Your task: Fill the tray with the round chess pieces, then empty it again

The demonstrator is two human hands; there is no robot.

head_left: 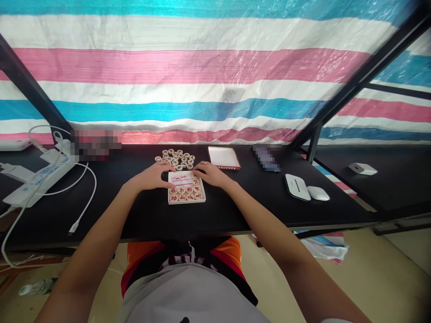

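A small white box (186, 200) sits on the black table (151, 215) in front of me, its near rows filled with round wooden chess pieces (186, 193) marked in red. My left hand (153, 176) rests at the box's far left corner, fingers curled down onto a piece there. My right hand (210, 174) rests at the far right corner, fingertips pinched near a piece. Just beyond the box lies a loose pile of several more wooden pieces (175, 159). The box's white lid (223, 158) with a red rim lies to the right of the pile.
A white power strip (40, 176) with cables (84, 197) lies at the left. Two white devices (305, 187) sit at the right, and a blurred flat object (266, 158) behind them. Another black table (380, 179) with a small white device (362, 168) stands further right. A striped tarp (202, 67) hangs behind.
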